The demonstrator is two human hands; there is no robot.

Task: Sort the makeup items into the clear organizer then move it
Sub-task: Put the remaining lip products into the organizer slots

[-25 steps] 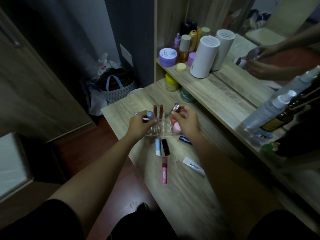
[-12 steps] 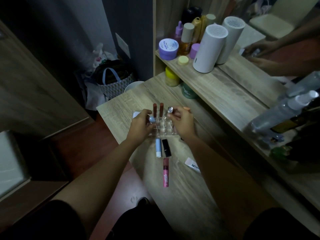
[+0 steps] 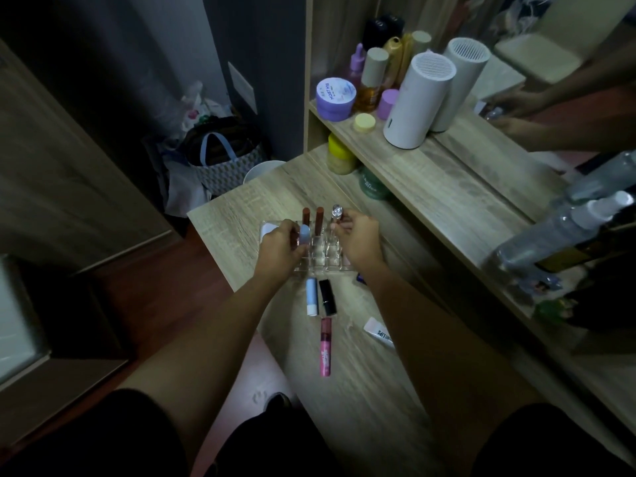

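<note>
A clear gridded organizer (image 3: 321, 258) sits on the wooden table (image 3: 361, 390), with two brown lipstick tubes (image 3: 312, 220) standing in its back row. My left hand (image 3: 280, 251) grips a pale blue tube (image 3: 304, 234) over the organizer's left side. My right hand (image 3: 359, 241) pinches a silver-capped tube (image 3: 336, 214) that stands at the organizer's back right. In front of the organizer lie a light blue stick (image 3: 311, 297), a black lipstick (image 3: 327, 296), a pink lip gloss (image 3: 325, 346) and a white tube (image 3: 378, 332).
A raised shelf (image 3: 447, 173) on the right carries a purple jar (image 3: 335, 99), a white cylinder (image 3: 419, 99), bottles and a spray bottle (image 3: 564, 228). A mirror behind reflects my hands. A yellow jar (image 3: 339, 156) and a green jar (image 3: 371, 185) stand under the shelf. A woven bag (image 3: 223, 163) rests on the floor.
My right hand has lowered the silver-capped tube from above the organizer into its back right. My left hand has moved the pale blue tube in over the left side.
</note>
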